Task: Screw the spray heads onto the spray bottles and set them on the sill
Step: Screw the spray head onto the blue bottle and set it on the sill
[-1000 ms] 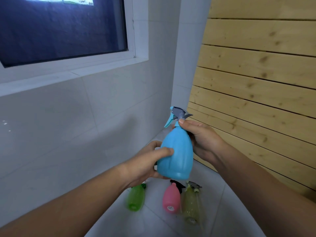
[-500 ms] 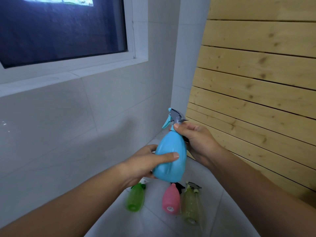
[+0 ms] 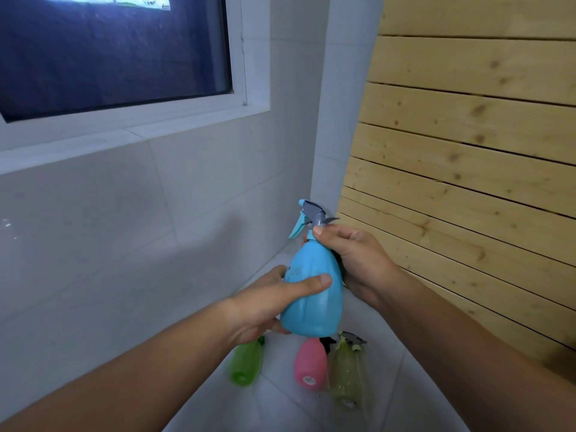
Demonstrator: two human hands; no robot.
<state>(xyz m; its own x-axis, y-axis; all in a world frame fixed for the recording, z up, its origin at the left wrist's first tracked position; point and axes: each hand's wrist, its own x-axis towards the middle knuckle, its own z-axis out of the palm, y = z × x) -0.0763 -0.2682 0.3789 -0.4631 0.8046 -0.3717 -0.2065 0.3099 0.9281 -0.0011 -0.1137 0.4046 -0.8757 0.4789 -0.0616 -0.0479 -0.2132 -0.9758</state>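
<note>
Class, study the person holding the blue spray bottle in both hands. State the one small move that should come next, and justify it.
Probably a tightening twist by the right hand, which pinches the collar of the spray head, while the left hand grips the blue bottle steady. The head sits on the neck; its tightness cannot be seen.

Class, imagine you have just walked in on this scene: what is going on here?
A person holds a blue spray bottle upright in both hands. The left hand grips its body; the right hand has its fingers pinching the neck just under the spray head. A green bottle, a pink bottle and a pale yellow bottle lie on the tiled floor below. No bottle shows on the window sill.
</note>
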